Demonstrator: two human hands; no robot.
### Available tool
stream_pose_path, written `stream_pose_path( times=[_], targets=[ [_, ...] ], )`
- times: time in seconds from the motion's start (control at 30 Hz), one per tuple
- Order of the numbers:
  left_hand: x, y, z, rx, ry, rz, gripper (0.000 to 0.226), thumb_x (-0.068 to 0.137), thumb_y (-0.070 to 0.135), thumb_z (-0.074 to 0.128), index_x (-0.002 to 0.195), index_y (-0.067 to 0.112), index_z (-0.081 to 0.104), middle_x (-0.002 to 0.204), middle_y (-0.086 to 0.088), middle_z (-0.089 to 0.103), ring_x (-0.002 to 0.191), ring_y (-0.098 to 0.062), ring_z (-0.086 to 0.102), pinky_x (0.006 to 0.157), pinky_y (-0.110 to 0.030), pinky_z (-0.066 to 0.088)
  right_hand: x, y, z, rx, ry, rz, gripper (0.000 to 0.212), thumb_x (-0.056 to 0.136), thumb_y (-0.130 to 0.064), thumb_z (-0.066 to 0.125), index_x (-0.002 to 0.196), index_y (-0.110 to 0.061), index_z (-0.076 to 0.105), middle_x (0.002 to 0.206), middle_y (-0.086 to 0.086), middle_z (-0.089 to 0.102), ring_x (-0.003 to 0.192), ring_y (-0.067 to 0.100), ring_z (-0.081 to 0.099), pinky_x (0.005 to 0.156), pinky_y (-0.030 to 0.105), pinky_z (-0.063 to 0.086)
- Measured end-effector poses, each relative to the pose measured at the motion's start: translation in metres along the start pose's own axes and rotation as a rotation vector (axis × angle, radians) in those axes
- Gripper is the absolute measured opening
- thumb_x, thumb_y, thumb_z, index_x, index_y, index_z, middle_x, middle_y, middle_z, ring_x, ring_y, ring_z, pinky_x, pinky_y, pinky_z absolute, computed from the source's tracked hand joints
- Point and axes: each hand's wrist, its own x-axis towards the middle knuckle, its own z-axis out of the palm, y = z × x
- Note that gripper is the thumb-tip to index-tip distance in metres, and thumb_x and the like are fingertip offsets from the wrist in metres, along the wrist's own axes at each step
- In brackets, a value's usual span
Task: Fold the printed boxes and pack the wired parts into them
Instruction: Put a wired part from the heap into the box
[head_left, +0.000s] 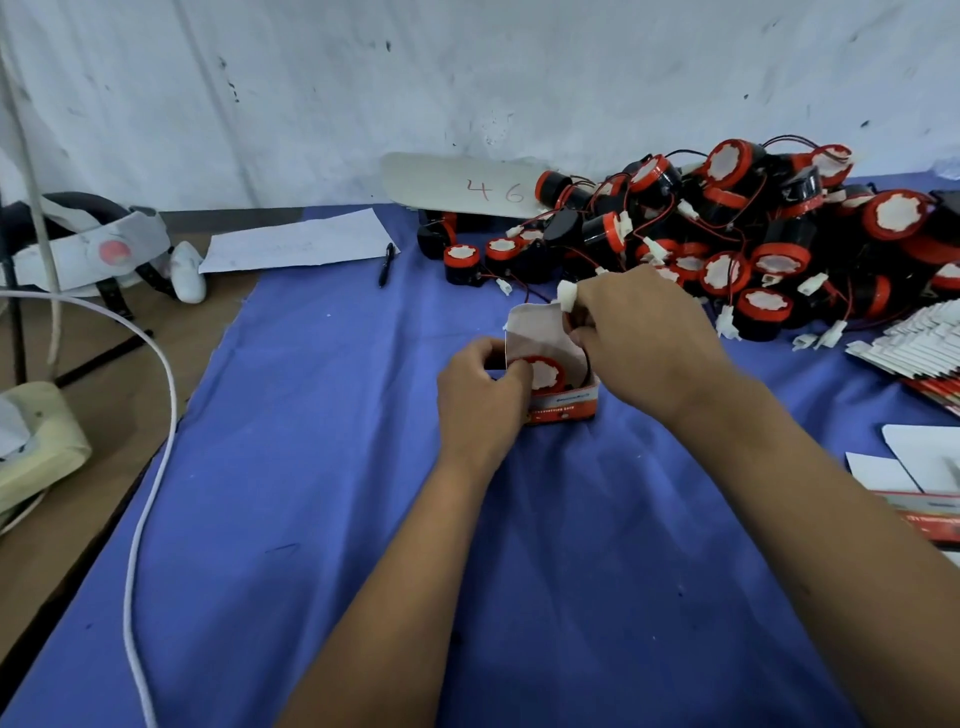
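A: Nearest first. What lies on the blue cloth (322, 519)?

B: Both forearms reach in from the bottom edge. A white cable (156, 457) runs along the cloth's left border.

A: Left hand (480, 392)?

B: Fingers curled, gripping the left wall of the small printed box (563, 408), thumb hooked over its rim by the part. Narrow, closed grasp.

A: The box itself?

B: Upright on the cloth, mid-frame, top open, rear flap standing. Red-and-white print on the front face. Inside sits one wired part (543, 374), red ring and white face turned up.

A: Right hand (636, 338)?

B: Curled over the box's right rear corner. Fingertips pinch the white connector (567, 296) just above the flap. How the lower fingers lie against the box wall, cannot tell.

A: To the right?

B: Flat white cards and a red printed piece at the right edge, cut off by the frame. Further back, a fanned stack of flat boxes (904, 348).

A: Farther on?

B: Heap of wired parts (727, 234), black bodies, red caps, red-black leads with white plugs, at far right. A black pen (387, 265) and a sheet of paper (296, 241) at far left-centre. A white board marked "46" (467, 184) leans by the wall.

A: Off the cloth?

B: A white headset (98, 249) on the bare table, left.
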Motion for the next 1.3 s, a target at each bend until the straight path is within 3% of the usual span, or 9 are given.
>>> stream_pose_path(
  times=[0.1, 0.23, 0.43, 0.6, 0.7, 0.8, 1.03, 1.17, 1.3],
  targets=[
    [-0.001, 0.0, 0.0, -0.016, -0.008, 0.035, 0.043, 0.092, 0.021, 0.063, 0.053, 0.038, 0.059, 0.052, 0.022, 0.054, 0.053, 0.004, 0.051, 0.049, -0.008, 0.034, -0.001, -0.002, 0.003, -0.056, -0.011, 0.009, 0.016, 0.092, -0.018, 0.061, 0.079, -0.019, 0.051, 0.069, -0.002, 0.045, 0.066, 0.024, 0.047, 0.055, 0.031, 0.032],
    [0.0, 0.0, -0.004, -0.063, -0.057, 0.03, 0.028, 0.086, 0.015, 0.06, 0.063, 0.03, 0.062, 0.057, 0.019, 0.058, 0.058, 0.001, 0.05, 0.055, -0.013, 0.036, -0.005, -0.007, 0.007, 0.031, -0.15, -0.058, 0.043, 0.088, -0.047, 0.065, 0.065, -0.028, 0.034, 0.07, -0.01, 0.043, 0.066, 0.016, 0.044, 0.051, 0.028, 0.027],
    [0.003, 0.0, -0.012, -0.159, -0.185, -0.051, 0.024, 0.096, 0.01, 0.06, 0.08, 0.016, 0.076, 0.073, 0.004, 0.069, 0.07, -0.01, 0.058, 0.062, -0.026, 0.045, -0.006, -0.008, 0.014, 0.034, -0.113, -0.031, 0.044, 0.08, -0.059, 0.071, 0.071, -0.028, 0.04, 0.069, -0.011, 0.04, 0.072, 0.018, 0.045, 0.048, 0.026, 0.022],
    [0.004, 0.003, -0.017, -0.206, -0.294, -0.089, 0.035, 0.096, 0.027, 0.06, 0.062, 0.019, 0.064, 0.061, 0.008, 0.052, 0.058, -0.008, 0.043, 0.054, -0.024, 0.035, 0.0, -0.006, 0.015, 0.105, -0.143, 0.042, 0.042, 0.084, -0.052, 0.07, 0.069, -0.024, 0.044, 0.069, -0.008, 0.046, 0.069, 0.02, 0.05, 0.049, 0.027, 0.026],
    [0.008, 0.003, -0.029, -0.189, -0.492, -0.099, 0.016, 0.09, 0.014, 0.062, 0.095, 0.017, 0.077, 0.082, 0.008, 0.071, 0.067, -0.006, 0.06, 0.06, -0.021, 0.047, 0.0, -0.009, 0.014, 0.062, -0.137, 0.069, 0.05, 0.078, -0.061, 0.071, 0.065, -0.025, 0.04, 0.066, -0.007, 0.044, 0.058, 0.01, 0.041, 0.048, 0.027, 0.025],
    [0.01, -0.003, -0.035, -0.06, -0.564, -0.004, 0.046, 0.083, -0.004, 0.076, 0.122, 0.02, 0.071, 0.108, 0.01, 0.076, 0.078, -0.011, 0.066, 0.076, -0.025, 0.057, -0.002, -0.016, 0.012, -0.01, -0.12, 0.106, 0.055, 0.072, -0.065, 0.073, 0.064, -0.026, 0.036, 0.066, -0.006, 0.043, 0.057, 0.011, 0.038, 0.049, 0.028, 0.023],
    [0.007, 0.0, -0.028, 0.115, -0.485, 0.09, 0.05, 0.072, 0.006, 0.092, 0.115, 0.022, 0.071, 0.099, 0.015, 0.073, 0.07, -0.013, 0.061, 0.072, -0.026, 0.055, 0.002, -0.036, 0.009, -0.248, -0.102, 0.064, 0.013, 0.091, -0.034, 0.061, 0.086, -0.024, 0.054, 0.072, -0.003, 0.045, 0.064, 0.02, 0.047, 0.05, 0.027, 0.02],
    [0.007, 0.002, -0.03, 0.155, -0.472, 0.096, 0.051, 0.071, 0.012, 0.095, 0.115, 0.024, 0.072, 0.103, 0.015, 0.074, 0.079, -0.029, 0.066, 0.078, -0.034, 0.059, 0.006, -0.038, 0.005, -0.192, -0.152, 0.051, 0.012, 0.088, -0.026, 0.065, 0.093, -0.021, 0.055, 0.071, -0.001, 0.042, 0.07, 0.024, 0.05, 0.05, 0.028, 0.027],
    [0.008, 0.001, -0.03, 0.156, -0.465, 0.08, 0.052, 0.071, 0.017, 0.096, 0.116, 0.025, 0.072, 0.11, 0.015, 0.074, 0.077, -0.022, 0.066, 0.073, -0.027, 0.054, 0.005, -0.029, 0.006, -0.167, -0.166, 0.063, 0.023, 0.09, -0.028, 0.066, 0.08, -0.015, 0.049, 0.067, -0.001, 0.041, 0.057, 0.017, 0.04, 0.049, 0.028, 0.027]
  ],
)
